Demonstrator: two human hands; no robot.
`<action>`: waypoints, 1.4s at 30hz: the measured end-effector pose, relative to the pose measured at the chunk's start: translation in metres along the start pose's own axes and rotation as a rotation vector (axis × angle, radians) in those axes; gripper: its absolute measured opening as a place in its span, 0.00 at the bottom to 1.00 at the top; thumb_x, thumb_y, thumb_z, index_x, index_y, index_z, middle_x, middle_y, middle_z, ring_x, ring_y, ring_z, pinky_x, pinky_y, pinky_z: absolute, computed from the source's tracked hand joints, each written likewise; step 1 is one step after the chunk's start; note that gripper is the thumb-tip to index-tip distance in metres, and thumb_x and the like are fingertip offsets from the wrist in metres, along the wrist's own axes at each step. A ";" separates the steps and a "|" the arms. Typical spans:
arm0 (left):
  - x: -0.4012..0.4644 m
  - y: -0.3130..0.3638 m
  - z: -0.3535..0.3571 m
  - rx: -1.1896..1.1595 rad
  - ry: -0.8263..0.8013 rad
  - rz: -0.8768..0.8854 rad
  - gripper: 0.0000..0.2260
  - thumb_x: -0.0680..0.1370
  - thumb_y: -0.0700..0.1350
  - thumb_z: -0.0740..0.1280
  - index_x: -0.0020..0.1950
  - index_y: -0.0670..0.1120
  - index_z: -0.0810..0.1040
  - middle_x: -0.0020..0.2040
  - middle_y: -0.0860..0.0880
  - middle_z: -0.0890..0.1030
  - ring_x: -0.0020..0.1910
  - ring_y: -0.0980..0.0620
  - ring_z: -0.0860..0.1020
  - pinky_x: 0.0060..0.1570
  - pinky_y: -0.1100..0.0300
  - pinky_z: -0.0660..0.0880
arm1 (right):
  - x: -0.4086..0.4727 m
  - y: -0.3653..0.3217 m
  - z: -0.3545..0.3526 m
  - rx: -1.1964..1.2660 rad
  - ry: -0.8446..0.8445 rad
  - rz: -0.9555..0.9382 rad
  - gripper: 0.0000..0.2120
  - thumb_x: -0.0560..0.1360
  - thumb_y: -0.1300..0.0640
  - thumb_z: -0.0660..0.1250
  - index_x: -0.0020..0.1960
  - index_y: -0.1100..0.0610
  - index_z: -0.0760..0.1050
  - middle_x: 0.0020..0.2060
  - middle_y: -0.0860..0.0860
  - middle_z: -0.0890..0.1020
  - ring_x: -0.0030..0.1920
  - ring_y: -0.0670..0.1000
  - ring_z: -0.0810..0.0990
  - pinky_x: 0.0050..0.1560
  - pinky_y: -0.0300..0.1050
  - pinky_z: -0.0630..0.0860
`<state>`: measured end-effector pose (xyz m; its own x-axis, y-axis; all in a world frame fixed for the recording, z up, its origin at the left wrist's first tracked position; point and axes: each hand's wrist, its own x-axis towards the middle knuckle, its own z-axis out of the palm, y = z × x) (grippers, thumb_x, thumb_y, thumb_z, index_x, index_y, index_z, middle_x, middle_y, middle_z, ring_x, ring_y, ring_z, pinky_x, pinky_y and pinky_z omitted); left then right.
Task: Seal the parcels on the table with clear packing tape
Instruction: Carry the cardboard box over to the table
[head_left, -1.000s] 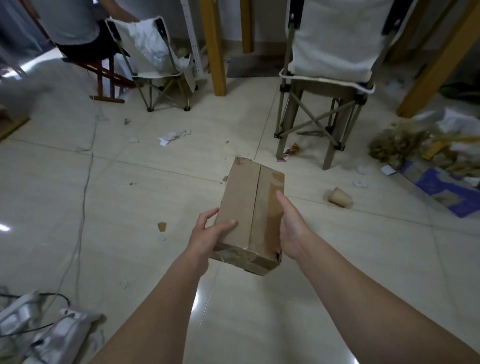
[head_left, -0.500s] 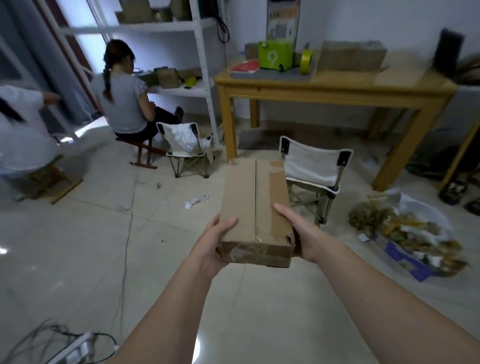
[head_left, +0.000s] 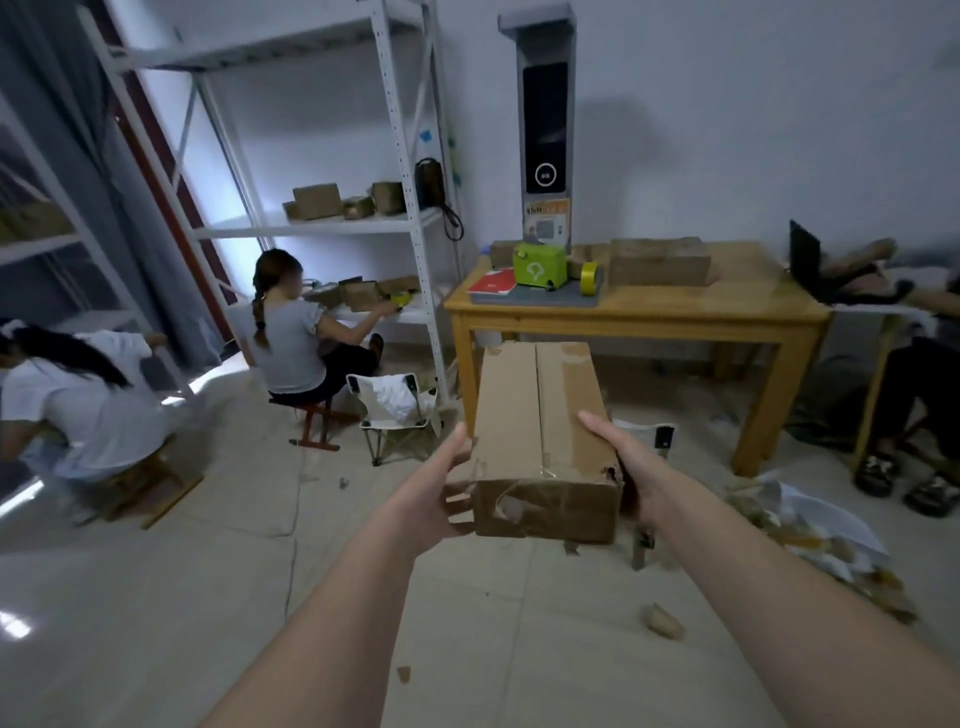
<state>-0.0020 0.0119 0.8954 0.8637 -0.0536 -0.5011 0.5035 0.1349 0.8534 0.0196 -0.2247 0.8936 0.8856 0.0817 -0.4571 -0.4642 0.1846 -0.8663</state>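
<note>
I carry a brown cardboard parcel (head_left: 540, 431) in front of me, above the floor. Its top seam runs lengthwise and old torn tape covers its near end. My left hand (head_left: 441, 488) grips its left near corner, with the thumb up along the side. My right hand (head_left: 623, 462) grips the right side, the thumb lying on top. Ahead stands a wooden table (head_left: 727, 306) bearing another brown parcel (head_left: 660, 260) and a yellow tape roll (head_left: 589, 271).
A green box (head_left: 540, 265) and a red booklet (head_left: 491, 283) also lie on the table. Folding chairs (head_left: 395, 405) stand before it. White shelving (head_left: 363, 223) holds parcels at the left, where two people (head_left: 296, 338) sit. Scrap paper (head_left: 810, 540) litters the floor at the right.
My view has lifted from the floor to the room, and the table has come closer. Both hands have kept hold of the parcel, which is raised and more level.
</note>
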 end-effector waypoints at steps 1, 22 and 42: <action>-0.002 0.008 -0.005 -0.003 0.000 0.001 0.23 0.76 0.66 0.65 0.59 0.51 0.81 0.57 0.42 0.78 0.57 0.43 0.78 0.61 0.43 0.75 | -0.005 -0.006 0.001 0.003 0.014 -0.012 0.42 0.52 0.34 0.80 0.61 0.53 0.78 0.52 0.56 0.85 0.57 0.60 0.81 0.66 0.59 0.72; -0.014 0.113 -0.111 0.308 -0.080 0.056 0.21 0.81 0.65 0.55 0.56 0.49 0.77 0.60 0.41 0.79 0.62 0.39 0.77 0.68 0.41 0.71 | -0.028 -0.040 0.102 0.234 -0.010 -0.113 0.25 0.72 0.40 0.70 0.59 0.58 0.78 0.42 0.58 0.85 0.44 0.59 0.82 0.50 0.52 0.78; 0.130 0.192 -0.057 0.231 0.065 0.101 0.20 0.82 0.61 0.57 0.53 0.45 0.77 0.54 0.42 0.82 0.57 0.41 0.80 0.66 0.43 0.73 | 0.135 -0.140 0.066 0.122 -0.075 -0.124 0.16 0.75 0.43 0.67 0.53 0.54 0.78 0.34 0.54 0.85 0.42 0.56 0.81 0.47 0.51 0.77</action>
<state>0.2054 0.0873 0.9857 0.9104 0.0137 -0.4136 0.4130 -0.0934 0.9059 0.2049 -0.1746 0.9666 0.9366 0.1226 -0.3282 -0.3503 0.3147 -0.8822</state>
